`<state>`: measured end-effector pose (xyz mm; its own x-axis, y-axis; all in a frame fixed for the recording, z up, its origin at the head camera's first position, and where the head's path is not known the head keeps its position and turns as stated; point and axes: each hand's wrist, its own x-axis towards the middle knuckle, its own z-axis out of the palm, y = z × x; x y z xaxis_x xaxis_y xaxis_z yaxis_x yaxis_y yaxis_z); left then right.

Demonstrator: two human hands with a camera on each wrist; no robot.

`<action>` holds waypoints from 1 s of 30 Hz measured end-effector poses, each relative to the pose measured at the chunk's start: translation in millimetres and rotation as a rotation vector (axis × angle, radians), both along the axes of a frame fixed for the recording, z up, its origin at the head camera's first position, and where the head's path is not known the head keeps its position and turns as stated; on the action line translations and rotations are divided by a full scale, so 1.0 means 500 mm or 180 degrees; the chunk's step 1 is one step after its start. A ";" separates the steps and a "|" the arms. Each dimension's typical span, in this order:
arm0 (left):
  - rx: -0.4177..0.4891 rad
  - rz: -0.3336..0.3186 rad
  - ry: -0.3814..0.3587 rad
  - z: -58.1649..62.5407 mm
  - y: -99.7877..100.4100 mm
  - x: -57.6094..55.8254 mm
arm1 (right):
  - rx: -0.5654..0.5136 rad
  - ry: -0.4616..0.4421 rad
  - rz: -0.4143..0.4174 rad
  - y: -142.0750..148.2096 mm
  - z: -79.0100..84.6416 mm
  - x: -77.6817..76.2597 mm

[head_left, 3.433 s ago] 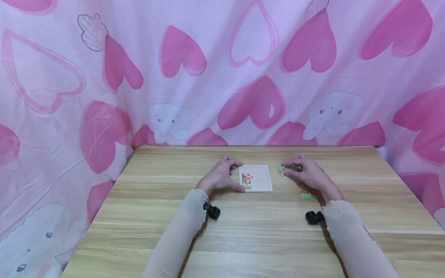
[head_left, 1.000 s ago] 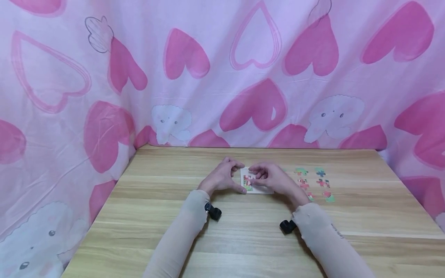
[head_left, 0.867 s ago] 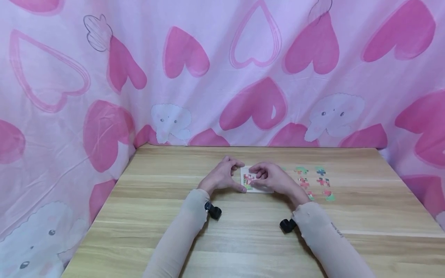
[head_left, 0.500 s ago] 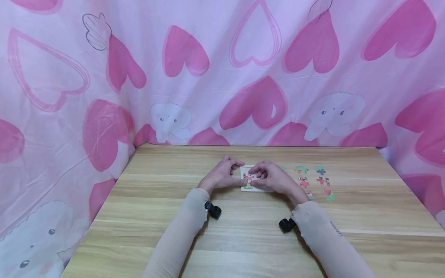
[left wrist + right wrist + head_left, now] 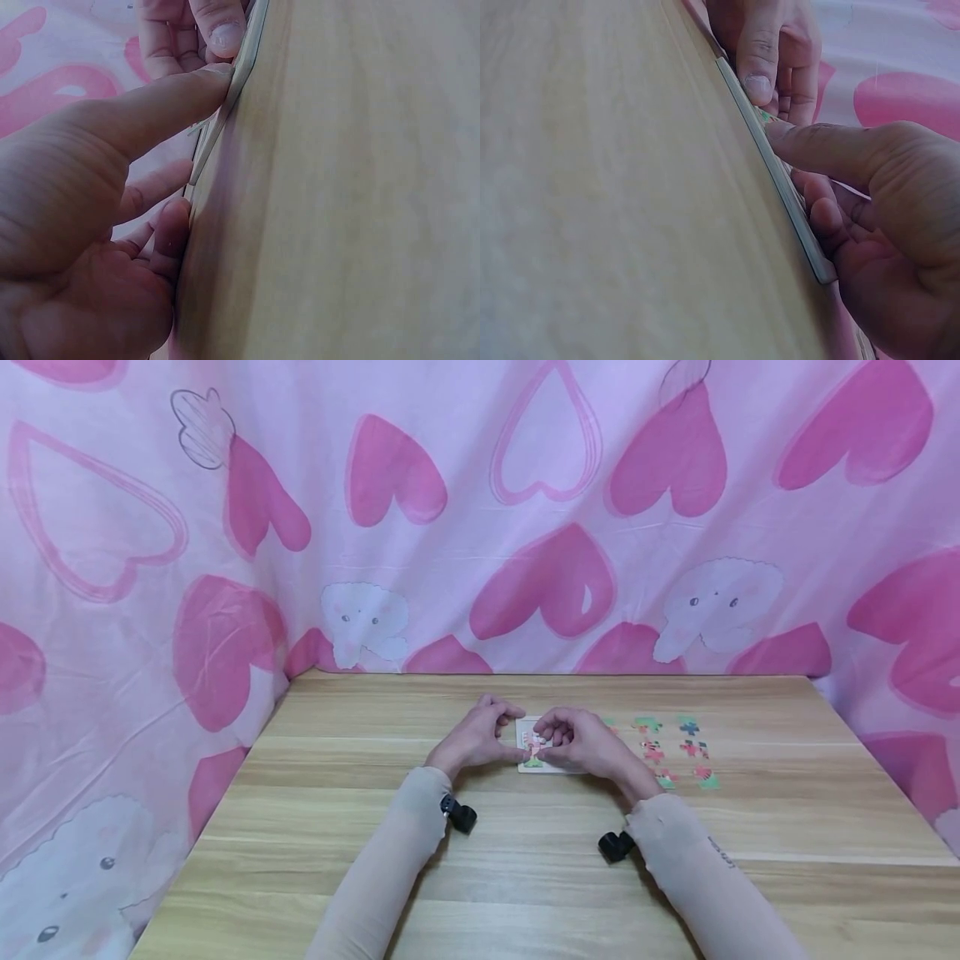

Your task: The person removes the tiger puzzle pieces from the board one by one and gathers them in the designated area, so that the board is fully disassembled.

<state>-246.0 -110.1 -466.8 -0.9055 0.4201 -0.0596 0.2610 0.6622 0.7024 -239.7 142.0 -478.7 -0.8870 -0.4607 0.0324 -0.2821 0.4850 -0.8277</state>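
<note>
A small white puzzle board lies flat near the back middle of the table, with a few joined jigsaw pieces at its left side. My left hand spans the board's left edge, fingers extended near the far corner and straight thumb pressing on the pieces. From the right, my right hand reaches over the board and covers much of it. Its thumb and curled fingers pinch at a pink jigsaw piece there. Both thumb tips nearly meet; in the right wrist view the board's edge runs beneath them.
Several loose jigsaw pieces, green, pink and blue, lie in rough columns right of the board. The wooden table ends at a pink curtain with hearts. Black wrist cameras sit on both wrists.
My right hand has carried a jigsaw piece left from the loose pieces onto the board. My left thumb has moved up from the board's near corner onto the joined pieces.
</note>
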 end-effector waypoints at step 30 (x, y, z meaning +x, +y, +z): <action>0.0074 -0.0114 -0.0109 0.003 -0.009 0.001 | -0.0218 -0.0157 -0.0145 -0.004 -0.002 0.004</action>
<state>-245.4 -114.4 -465.4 -0.8875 0.4539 -0.0800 0.2599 0.6363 0.7263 -237.8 140.0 -479.9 -0.9082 -0.4181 0.0183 -0.2192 0.4381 -0.8718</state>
